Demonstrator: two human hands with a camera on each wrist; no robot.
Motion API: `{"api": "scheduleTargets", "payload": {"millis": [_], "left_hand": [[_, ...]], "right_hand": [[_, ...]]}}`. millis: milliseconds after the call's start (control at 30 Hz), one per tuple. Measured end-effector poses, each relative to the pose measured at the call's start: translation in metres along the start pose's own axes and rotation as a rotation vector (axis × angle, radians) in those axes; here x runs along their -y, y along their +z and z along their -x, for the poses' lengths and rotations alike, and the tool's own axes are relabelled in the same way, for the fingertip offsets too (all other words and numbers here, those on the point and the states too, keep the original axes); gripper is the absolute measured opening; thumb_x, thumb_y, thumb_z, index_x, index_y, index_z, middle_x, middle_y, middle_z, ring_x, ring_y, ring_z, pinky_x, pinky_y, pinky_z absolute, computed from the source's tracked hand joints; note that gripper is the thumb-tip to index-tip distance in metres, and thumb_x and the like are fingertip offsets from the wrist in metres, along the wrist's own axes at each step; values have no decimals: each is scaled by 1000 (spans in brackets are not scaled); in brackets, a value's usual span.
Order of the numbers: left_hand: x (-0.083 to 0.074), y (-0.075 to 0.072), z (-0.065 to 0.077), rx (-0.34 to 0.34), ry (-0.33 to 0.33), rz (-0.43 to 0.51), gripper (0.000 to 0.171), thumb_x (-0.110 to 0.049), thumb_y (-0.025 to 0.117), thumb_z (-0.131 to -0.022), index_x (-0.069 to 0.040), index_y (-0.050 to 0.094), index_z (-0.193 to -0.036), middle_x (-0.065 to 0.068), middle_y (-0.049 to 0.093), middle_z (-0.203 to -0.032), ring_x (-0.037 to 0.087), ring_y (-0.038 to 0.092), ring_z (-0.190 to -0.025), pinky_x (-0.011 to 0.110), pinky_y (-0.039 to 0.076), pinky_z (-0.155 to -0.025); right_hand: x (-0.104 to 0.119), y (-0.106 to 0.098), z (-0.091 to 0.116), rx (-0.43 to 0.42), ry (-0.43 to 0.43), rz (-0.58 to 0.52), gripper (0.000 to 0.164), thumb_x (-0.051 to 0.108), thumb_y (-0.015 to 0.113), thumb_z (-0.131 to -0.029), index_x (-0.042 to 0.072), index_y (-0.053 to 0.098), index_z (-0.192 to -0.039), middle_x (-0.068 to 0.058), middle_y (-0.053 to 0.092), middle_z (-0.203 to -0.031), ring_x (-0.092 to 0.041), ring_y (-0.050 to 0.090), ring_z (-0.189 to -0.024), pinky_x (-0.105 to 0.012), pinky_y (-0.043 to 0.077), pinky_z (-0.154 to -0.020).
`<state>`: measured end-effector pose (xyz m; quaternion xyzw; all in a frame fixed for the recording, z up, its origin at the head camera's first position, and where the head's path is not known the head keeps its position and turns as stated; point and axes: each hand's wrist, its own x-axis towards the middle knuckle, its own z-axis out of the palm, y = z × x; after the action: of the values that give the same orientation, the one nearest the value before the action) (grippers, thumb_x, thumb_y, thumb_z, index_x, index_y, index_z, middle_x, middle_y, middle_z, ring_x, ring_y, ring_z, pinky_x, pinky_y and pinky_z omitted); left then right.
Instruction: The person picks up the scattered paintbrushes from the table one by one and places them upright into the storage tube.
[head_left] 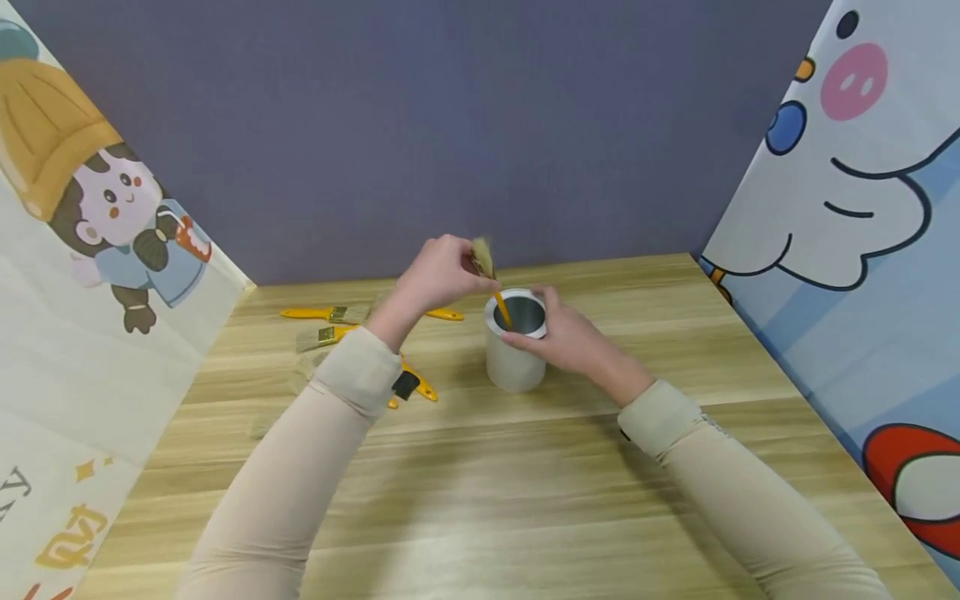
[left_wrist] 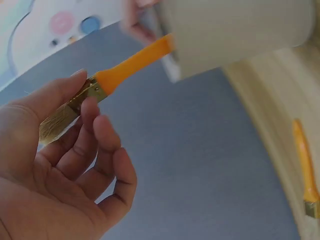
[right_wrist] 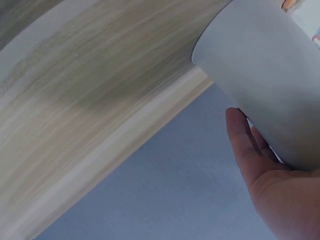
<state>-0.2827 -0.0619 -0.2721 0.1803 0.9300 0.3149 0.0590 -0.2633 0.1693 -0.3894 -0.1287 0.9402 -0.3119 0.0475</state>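
Observation:
My left hand (head_left: 441,273) pinches a paintbrush (left_wrist: 134,67) by its metal ferrule, between thumb and fingertips. The brush is bristles-up, and its orange handle slants down into the mouth of a white cylindrical container (head_left: 514,365). That container stands upright on the table, its dark inside visible from above. With thumb and fingers around its upper side near the rim, my right hand (head_left: 576,335) holds the container. In the right wrist view, the fingers (right_wrist: 245,145) lie along the container's wall. The handle's lower end is hidden inside.
Several orange-handled paintbrushes (head_left: 307,313) lie on the wooden table (head_left: 525,500) to the left, partly behind my left forearm. A grey panel (head_left: 480,125) closes off the back. Printed cartoon panels flank the left (head_left: 90,333) and right (head_left: 840,217) sides.

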Motion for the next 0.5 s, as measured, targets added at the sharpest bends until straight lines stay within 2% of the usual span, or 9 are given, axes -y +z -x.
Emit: {"api": "scheduleTargets", "payload": {"millis": [133,300,500], "left_hand": [[2,23,-9,16,20,-70,25,-35,84,-92,-13,74,-99,6,74,-93,22,68,-80,35,57,-70],[1,46,-17,39,64,-159,28,-35,84,-93,-11,75,-103,4,75,-99,20,70,-87,34,58,-75],[-3,63,-22,74,112,-201,24,-34,83,-93,-12,74,-98,1,74,-93,18,69,-87,32,58,-76]], "right_hand": [[-1,0,0,2,-16,18,121,87,60,-86,10,16,-168,-26,60,-145,-37,69,-123,-54,57,-99],[-2,-1,1,20,-18,3,121,88,59,-87,11,14,-169,-26,59,-146,-35,70,-120,-51,58,-95],[-3,-1,2,15,-37,-6,122,87,59,-87,9,14,-168,-28,58,-147,-37,70,-122,-51,58,-95]]}}
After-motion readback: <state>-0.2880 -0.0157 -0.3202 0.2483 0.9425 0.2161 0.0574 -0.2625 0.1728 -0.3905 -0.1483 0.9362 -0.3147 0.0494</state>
